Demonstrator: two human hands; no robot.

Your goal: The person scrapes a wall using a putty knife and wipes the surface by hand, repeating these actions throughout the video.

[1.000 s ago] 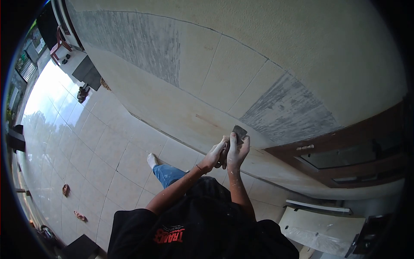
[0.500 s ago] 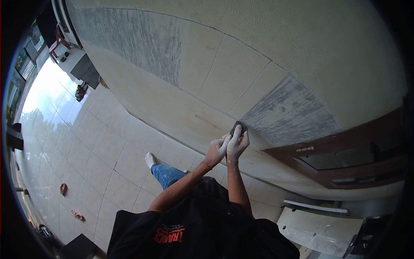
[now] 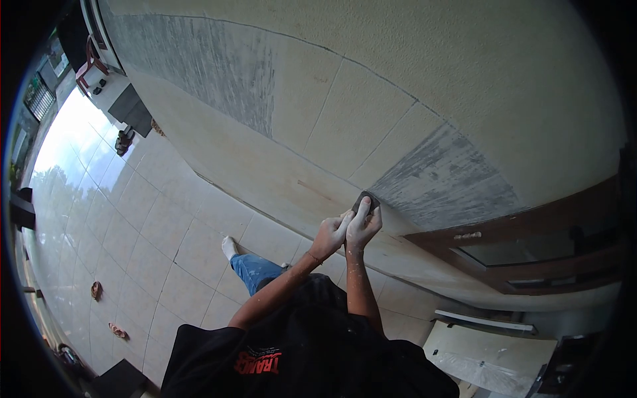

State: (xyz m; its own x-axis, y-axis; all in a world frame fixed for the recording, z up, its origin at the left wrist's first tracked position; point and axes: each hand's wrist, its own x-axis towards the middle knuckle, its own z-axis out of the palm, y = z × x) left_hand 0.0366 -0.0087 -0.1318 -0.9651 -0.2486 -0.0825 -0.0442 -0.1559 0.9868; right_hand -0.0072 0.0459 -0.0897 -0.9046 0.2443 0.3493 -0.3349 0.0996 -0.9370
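My right hand (image 3: 363, 229) is closed on a small dark grey block (image 3: 362, 200) that looks like a sanding block, its thumb lying along the top. Beside it, my left hand (image 3: 329, 237) is also closed, pressed against the right, its fingertips at the block's lower left edge. White dust coats both hands. The block is right at the lower edge of a tiled band on the cream wall (image 3: 312, 142), at the corner of a streaky grey patch (image 3: 451, 179). Fingers under the block are hidden.
A brown wooden frame (image 3: 431, 242) with dark panes is at right. Below it stands a pale plastic-covered surface (image 3: 488, 351). Shiny floor tiles (image 3: 172, 225) spread out at left, with sandals (image 3: 97, 290) on them. A red chair (image 3: 91, 65) stands far left.
Both hands and the block have shifted slightly left and down along the band's lower edge. The grip looks the same, and the view has moved a little.
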